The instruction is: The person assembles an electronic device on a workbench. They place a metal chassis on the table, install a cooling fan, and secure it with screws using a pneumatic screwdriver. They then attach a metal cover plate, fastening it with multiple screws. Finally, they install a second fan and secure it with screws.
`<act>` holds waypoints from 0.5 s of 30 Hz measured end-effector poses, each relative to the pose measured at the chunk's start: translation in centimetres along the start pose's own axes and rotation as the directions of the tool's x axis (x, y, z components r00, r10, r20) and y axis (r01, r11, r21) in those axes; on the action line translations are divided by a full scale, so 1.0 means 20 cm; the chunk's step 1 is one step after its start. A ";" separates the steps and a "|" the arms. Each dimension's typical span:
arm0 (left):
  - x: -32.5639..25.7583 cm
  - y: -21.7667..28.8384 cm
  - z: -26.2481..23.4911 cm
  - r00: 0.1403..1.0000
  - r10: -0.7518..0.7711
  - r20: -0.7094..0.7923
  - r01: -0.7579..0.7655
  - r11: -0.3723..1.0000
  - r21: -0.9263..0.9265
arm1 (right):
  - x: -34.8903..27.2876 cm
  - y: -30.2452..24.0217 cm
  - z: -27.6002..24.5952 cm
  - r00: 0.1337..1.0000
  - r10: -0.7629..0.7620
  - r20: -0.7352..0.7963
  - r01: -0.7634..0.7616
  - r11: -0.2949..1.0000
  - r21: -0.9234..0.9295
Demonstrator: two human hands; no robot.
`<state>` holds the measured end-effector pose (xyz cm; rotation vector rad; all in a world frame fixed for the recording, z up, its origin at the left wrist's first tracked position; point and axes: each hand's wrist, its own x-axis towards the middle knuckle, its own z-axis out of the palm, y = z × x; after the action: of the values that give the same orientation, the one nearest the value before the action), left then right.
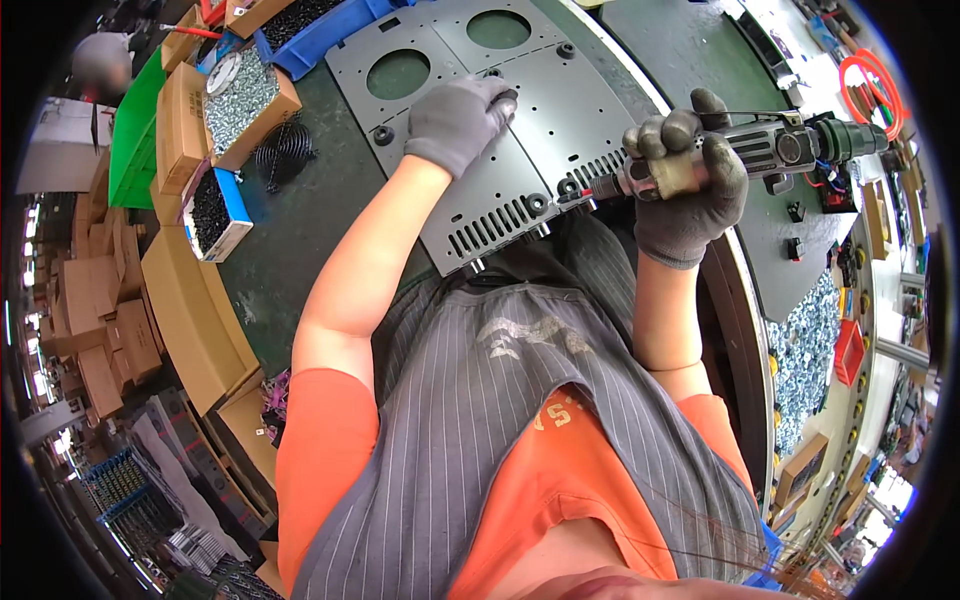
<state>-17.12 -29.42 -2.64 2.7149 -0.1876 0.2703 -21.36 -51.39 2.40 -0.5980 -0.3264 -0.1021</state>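
A grey metal panel (540,120) with two large round holes, slots and small holes lies in front of me. My left hand (455,120), in a grey glove, rests on its middle. The fingers are bent together near a black round foot (492,73); what they pinch is too dark to make out. My right hand (690,170), also gloved, wraps round a power screwdriver (770,148) held sideways over the panel's right edge. Its bit points left, close to a black round foot (568,188) at the near edge. Another such foot (536,206) sits beside it.
At left stand a cardboard box of silver screws (245,105), a box of black screws (208,215) and a green bin (137,140). A blue tray (320,38) is behind. Loose silver hardware (805,350) and a red bin (848,352) lie at right.
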 end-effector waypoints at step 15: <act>-0.56 -0.21 -0.20 0.939 -0.252 0.234 0.313 0.908 -0.278 | -0.08 0.09 0.08 0.962 0.243 0.120 -0.217 0.957 -0.194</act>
<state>-27.89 -23.06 -3.10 2.4068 0.1066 -0.1036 -22.91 -48.93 2.15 -0.8203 -0.3866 0.1391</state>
